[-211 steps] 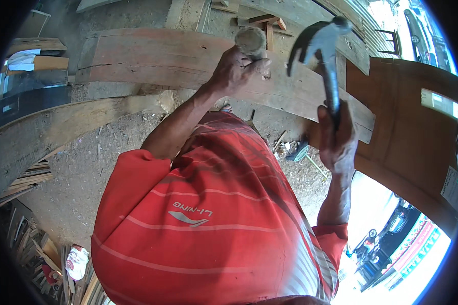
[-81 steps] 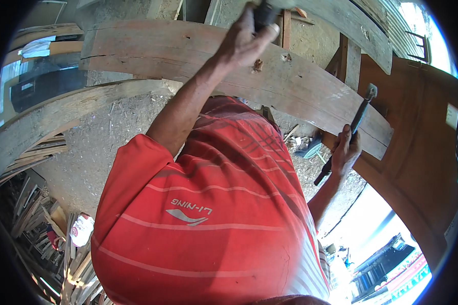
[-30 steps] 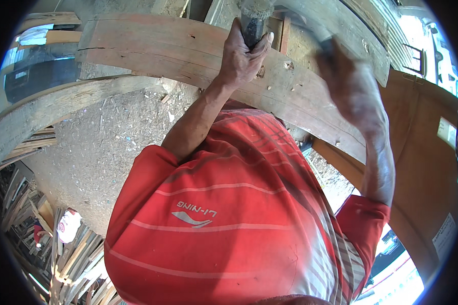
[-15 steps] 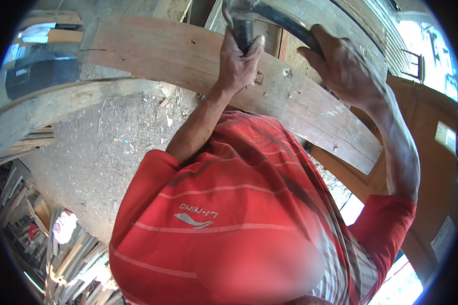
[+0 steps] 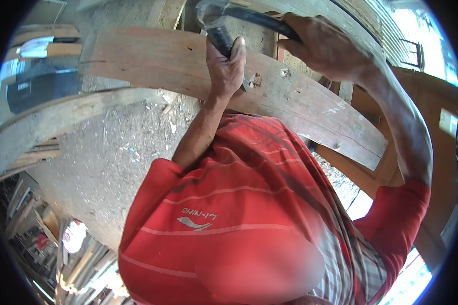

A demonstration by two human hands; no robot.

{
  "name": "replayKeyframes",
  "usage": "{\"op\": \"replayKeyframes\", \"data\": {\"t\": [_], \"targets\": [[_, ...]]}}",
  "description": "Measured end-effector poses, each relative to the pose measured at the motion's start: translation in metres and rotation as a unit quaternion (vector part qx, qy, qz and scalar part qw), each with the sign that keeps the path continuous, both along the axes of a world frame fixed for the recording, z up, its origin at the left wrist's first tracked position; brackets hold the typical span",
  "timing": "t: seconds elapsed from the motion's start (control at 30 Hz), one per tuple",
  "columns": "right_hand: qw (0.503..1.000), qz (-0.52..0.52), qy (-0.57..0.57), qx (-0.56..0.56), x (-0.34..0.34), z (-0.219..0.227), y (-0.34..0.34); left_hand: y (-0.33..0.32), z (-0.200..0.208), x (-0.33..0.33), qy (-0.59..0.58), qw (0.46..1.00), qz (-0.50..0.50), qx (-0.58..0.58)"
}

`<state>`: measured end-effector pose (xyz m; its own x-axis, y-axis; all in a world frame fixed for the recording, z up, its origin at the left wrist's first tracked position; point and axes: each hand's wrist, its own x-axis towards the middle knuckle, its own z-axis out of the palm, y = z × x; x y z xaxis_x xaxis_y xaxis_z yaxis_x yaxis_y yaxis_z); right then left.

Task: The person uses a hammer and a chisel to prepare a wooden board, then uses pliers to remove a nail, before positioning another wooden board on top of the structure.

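A person in a red striped shirt [image 5: 224, 203], seen from above, worked with both hands over a long wooden plank [image 5: 320, 109]. The left hand [image 5: 226, 72] was closed around the black handle of a chisel [image 5: 220, 41], held at a tilt; its blade tip showed just past the palm's right edge. The right hand [image 5: 333, 50], higher and farther right, gripped the dark handle of a hammer [image 5: 257, 19]. The hammer's handle reached leftward, so that its slightly blurred head overlapped the top of the chisel, just above the left hand; whether they touched could not be told.

The plank ran crosswise beneath the left hand. Right beside the blade tip was a rough hole [image 5: 255, 80], with a second, similar hollow [image 5: 286, 72] farther right, below the right hand's fingers. Well to the left of both hands lay another board [image 5: 51, 118], and between it and the shirt was chip-strewn ground [image 5: 132, 137]. A brown panel [image 5: 422, 96] stood to the right, beyond the right forearm.
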<state>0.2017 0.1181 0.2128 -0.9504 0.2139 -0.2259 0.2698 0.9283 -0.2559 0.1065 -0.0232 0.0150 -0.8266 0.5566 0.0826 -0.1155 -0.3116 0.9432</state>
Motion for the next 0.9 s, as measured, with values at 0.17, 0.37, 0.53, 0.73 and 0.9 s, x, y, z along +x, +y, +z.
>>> {"op": "replayKeyframes", "data": {"t": [0.17,0.37,0.53,0.73,0.9], "targets": [[0.989,-0.068,0.116,-0.065,-0.006,0.022,0.008,-0.006,-0.009,-0.008,-0.049,0.998,-0.023,0.033],[1.0,0.006,0.021,0.002,0.022,-0.026,-0.006,-0.009,-0.064,-0.023,0.11,0.988,-0.087,-0.071],[0.961,-0.145,0.209,-0.108,0.068,-0.055,-0.024,0.005,-0.032,-0.023,-0.047,0.995,-0.08,-0.022],[0.86,-0.402,0.23,-0.214,0.131,-0.107,-0.056,-0.009,-0.064,-0.055,-0.222,0.967,-0.101,-0.074],[0.776,-0.554,0.216,-0.211,0.194,-0.167,-0.079,0.008,-0.073,-0.077,-0.29,0.937,-0.192,-0.037]]}}
